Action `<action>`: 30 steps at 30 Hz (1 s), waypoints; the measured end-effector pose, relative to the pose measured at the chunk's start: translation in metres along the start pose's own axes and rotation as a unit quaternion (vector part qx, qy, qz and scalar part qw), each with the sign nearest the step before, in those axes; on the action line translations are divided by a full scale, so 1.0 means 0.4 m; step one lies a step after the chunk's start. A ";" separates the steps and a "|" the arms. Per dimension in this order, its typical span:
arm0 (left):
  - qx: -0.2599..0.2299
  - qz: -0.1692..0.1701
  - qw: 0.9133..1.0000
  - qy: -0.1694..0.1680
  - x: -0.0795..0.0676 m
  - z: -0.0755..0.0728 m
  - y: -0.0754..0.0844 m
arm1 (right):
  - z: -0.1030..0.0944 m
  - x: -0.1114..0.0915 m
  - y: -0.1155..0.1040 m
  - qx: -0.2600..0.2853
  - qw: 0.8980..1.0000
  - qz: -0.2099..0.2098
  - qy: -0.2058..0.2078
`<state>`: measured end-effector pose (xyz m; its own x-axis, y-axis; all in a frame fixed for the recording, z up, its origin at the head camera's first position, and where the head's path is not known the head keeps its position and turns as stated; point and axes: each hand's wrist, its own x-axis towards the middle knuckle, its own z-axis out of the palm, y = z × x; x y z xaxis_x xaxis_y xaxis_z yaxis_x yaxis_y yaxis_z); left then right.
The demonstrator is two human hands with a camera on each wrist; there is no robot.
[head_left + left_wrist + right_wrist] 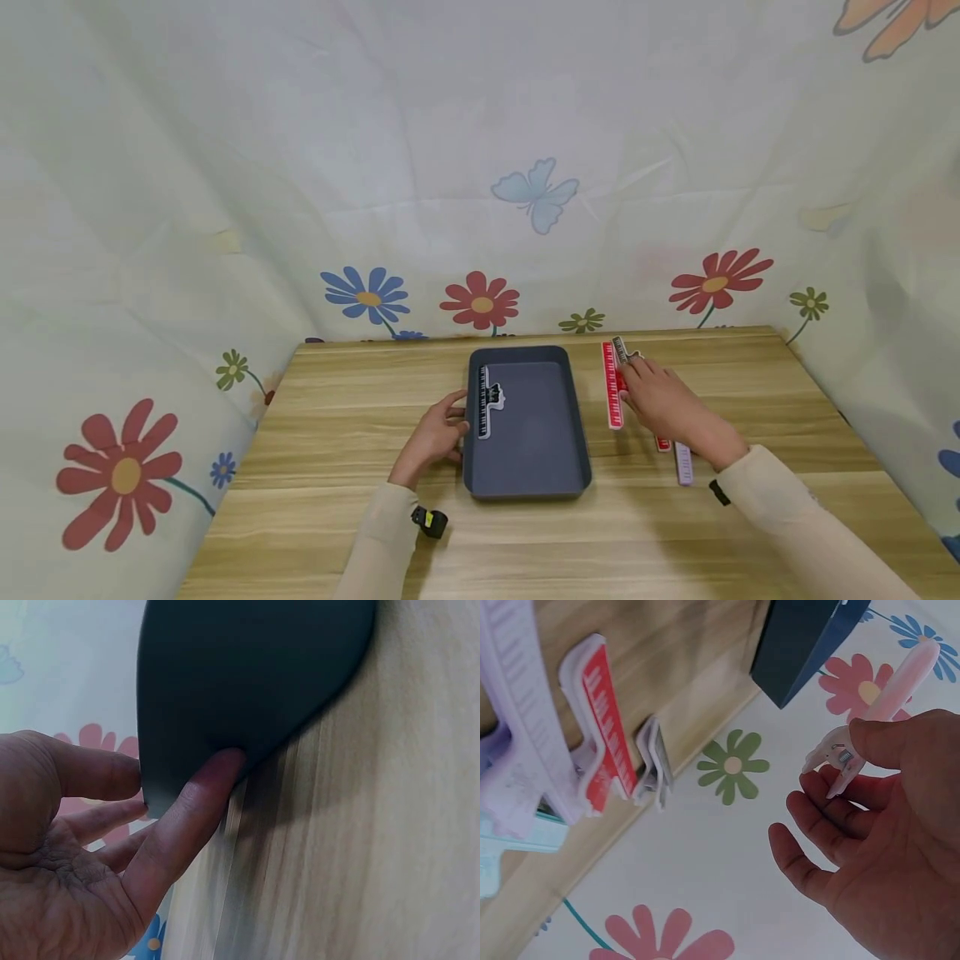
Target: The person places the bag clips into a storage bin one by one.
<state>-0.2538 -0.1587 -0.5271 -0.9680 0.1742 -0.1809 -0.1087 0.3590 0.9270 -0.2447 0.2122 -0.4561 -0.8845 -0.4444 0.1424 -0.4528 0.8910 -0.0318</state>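
Observation:
In the head view, a dark grey tray [528, 490] lies on the table with a black ruler-edged clip [484, 408] along its left side. My left hand [435, 429] holds the tray's left wall; the left wrist view has the thumb [199, 802] against its outer face and fingertips at the rim. My right hand [663, 402] pinches a red ruler-edged clip [612, 392], raised right of the tray. The right wrist view shows its pale pink back [900, 682] and small metal spring. Under and beside that hand lie another black clip [619, 348], a second red clip [663, 445] and a lavender clip [683, 465].
A light blue clip [525, 844] shows beside the lavender one in the right wrist view. The wood-grain table [360, 375] ends at a flower-printed cloth [420, 233] behind and at both sides. A black strap device [431, 522] is on the left wrist.

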 end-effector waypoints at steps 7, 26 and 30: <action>-0.008 0.000 1.000 -0.002 -0.001 0.001 0.003 | -0.021 0.014 -0.012 0.002 1.000 0.003 0.000; -0.014 -0.011 1.000 -0.005 -0.004 -0.002 0.009 | -0.066 0.051 -0.057 -0.018 0.999 -0.024 0.027; -0.011 -0.014 1.000 -0.004 -0.006 0.001 0.010 | -0.069 0.065 -0.067 -0.018 0.999 -0.029 0.024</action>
<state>-0.2517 -0.1574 -0.5228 -0.9627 0.1707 -0.2101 -0.1416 0.3438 0.9283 -0.2525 0.1791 -0.4244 -0.8500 -0.4911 0.1903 -0.4980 0.8671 0.0130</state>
